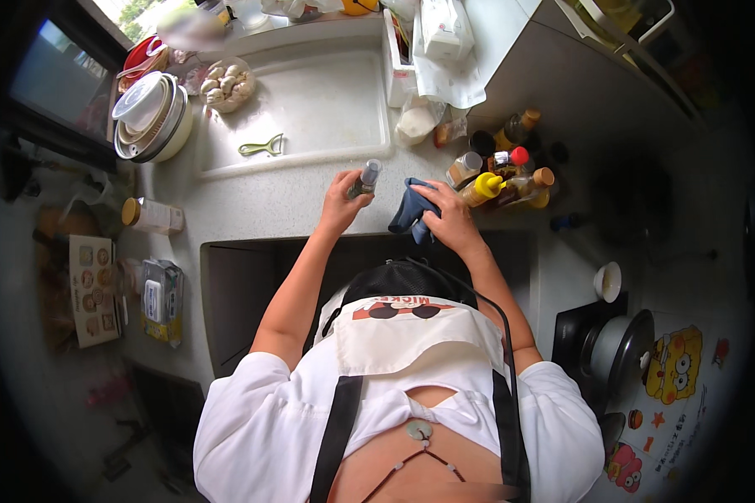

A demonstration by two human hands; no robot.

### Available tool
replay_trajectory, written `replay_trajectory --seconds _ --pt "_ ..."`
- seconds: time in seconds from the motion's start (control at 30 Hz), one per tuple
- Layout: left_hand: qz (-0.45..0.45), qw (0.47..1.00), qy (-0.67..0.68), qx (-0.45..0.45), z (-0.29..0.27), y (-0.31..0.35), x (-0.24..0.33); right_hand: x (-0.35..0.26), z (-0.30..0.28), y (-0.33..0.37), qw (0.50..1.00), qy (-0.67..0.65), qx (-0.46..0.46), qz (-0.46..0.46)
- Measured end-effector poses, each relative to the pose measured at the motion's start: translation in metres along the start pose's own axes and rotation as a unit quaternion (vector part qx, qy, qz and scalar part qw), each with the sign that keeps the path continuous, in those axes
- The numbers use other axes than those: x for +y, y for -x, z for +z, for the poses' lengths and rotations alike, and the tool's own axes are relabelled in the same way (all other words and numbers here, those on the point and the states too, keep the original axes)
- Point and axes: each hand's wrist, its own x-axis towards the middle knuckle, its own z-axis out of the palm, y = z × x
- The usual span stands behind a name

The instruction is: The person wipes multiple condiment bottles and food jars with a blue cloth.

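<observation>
Over the speckled counter (285, 205), my left hand (341, 205) is closed around a small dark bottle with a clear greyish cap (366, 178), tilted toward the far side. My right hand (453, 220) grips a bunched dark blue cloth (409, 208), which hangs from the fingers a short way right of the bottle. Cloth and bottle are apart. Close beyond the right hand stand a yellow squeeze bottle (481, 189) and a spice jar with a pale lid (463, 170).
A shallow white tray (310, 92) at the back holds a green peeler (262, 147) and a bowl of garlic (226, 85). Stacked bowls (153, 117), a jar (153, 215) and a wipes pack (161, 302) sit left. Sauce bottles (524, 189) crowd the right; a pot (617, 348) lies nearer.
</observation>
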Motion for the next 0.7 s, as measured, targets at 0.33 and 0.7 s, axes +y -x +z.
replay_trajectory --seconds 0.33,0.7 --pt "0.027 0.988 -0.07 -0.133 -0.015 -0.017 -0.043 0.009 0.012 0.017 0.995 -0.002 0.083 0.054" --pt "0.015 0.971 -0.012 -0.237 -0.026 -0.038 -0.068 -0.002 0.03 0.016 0.989 0.027 0.121 0.084"
